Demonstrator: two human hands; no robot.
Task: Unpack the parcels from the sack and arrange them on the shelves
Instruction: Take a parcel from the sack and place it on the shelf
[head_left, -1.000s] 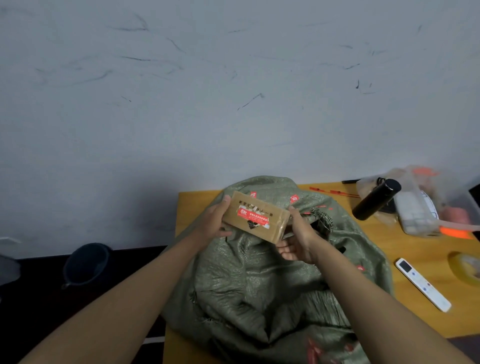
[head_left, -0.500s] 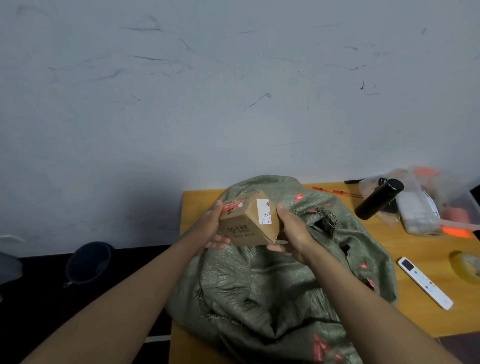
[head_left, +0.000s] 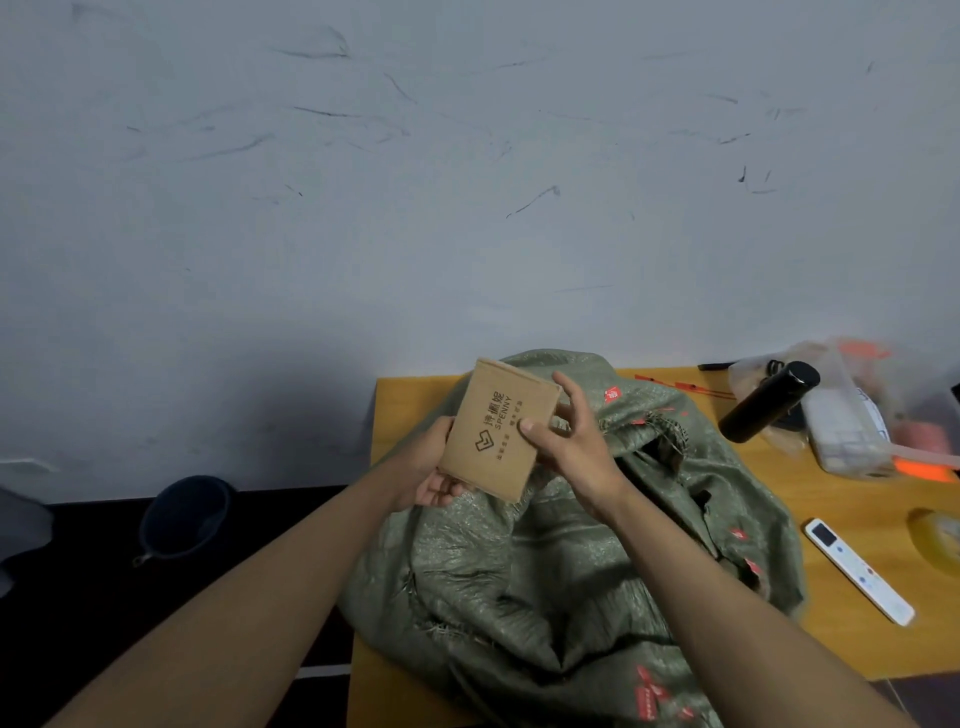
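Observation:
A small brown cardboard parcel (head_left: 493, 431) with a printed logo is held up above the green woven sack (head_left: 545, 571), its broad printed face turned to me. My left hand (head_left: 431, 473) grips its lower left edge from underneath. My right hand (head_left: 566, 441) holds its right edge, thumb on the printed face and fingers behind. The sack lies crumpled on the yellow wooden table (head_left: 852, 514), its torn mouth open toward the right. No shelves are in view.
A black cylindrical bottle (head_left: 769, 400) and plastic bags with goods (head_left: 852, 415) lie at the table's back right. A white remote (head_left: 857, 577) and a tape roll (head_left: 935, 540) lie at the right. A dark bucket (head_left: 182, 519) stands on the black floor, left. A grey wall is ahead.
Both hands have turned the parcel over: first its red-labelled side showed, then a corner with a white label, now its plain printed face. It has risen slightly.

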